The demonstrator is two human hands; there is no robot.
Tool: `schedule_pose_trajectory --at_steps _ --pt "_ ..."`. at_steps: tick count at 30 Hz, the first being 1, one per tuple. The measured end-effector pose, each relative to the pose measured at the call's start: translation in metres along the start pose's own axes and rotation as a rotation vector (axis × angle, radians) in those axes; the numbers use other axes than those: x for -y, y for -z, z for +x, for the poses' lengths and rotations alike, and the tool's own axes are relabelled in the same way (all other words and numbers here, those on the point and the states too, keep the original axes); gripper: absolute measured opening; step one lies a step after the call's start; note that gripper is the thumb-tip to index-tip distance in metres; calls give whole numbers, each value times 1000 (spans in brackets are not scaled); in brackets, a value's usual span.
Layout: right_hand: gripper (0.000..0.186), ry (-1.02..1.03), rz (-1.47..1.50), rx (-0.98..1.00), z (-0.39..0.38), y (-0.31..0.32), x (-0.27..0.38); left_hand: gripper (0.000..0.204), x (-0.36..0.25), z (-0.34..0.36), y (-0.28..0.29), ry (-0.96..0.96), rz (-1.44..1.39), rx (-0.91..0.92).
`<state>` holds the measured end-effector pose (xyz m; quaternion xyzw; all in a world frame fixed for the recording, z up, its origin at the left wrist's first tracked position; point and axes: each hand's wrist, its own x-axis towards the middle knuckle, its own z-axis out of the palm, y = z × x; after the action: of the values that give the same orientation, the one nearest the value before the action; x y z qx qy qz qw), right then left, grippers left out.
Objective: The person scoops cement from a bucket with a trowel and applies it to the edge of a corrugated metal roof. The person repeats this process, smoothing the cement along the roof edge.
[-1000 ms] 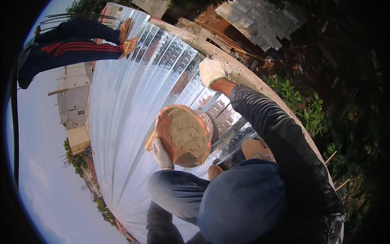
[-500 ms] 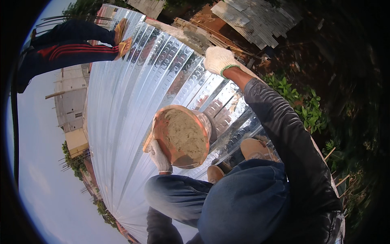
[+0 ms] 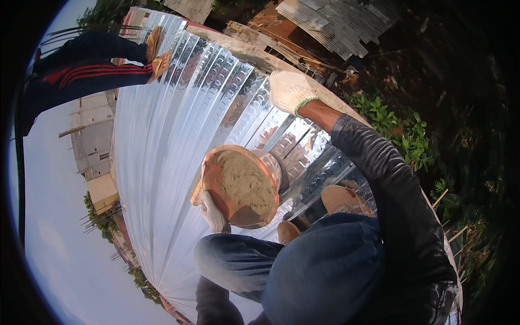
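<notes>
My left hand, in a white knit glove, grips the near left side of an orange bowl. Grey-brown mortar fills much of the bowl, which is tilted toward me. A flat tan edge, perhaps wood, shows beside my left fingers; its kind is unclear. My right hand, also gloved, is closed at the edge of the shiny ribbed metal sheets, beside the rough cement wall top. Whatever it holds, if anything, is hidden under the glove.
A mortar-smeared round container stands behind the bowl. At the far left, another person's sandalled feet rest on the sheets. My shoes are on the metal near the right edge. Beyond the wall the ground drops to plants and an old corrugated roof.
My right hand has come slightly nearer to me along the sheet edge, and its wrist has turned a little. The left hand still holds the bowl. The view has shifted slightly.
</notes>
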<state>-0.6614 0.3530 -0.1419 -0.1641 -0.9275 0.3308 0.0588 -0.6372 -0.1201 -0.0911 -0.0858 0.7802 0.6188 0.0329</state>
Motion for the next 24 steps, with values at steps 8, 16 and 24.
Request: schedule_pose_trajectory --at_steps 8,16,24 --pt "33 -160 28 106 73 4 6 27 -14 -7 -6 107 -1 -20" --pt "22 -25 -68 -44 76 -55 34 33 -18 -10 -26 47 184 -135" --pt "24 -45 86 -46 34 -13 9 34 -7 -10 -11 -19 337 -123"
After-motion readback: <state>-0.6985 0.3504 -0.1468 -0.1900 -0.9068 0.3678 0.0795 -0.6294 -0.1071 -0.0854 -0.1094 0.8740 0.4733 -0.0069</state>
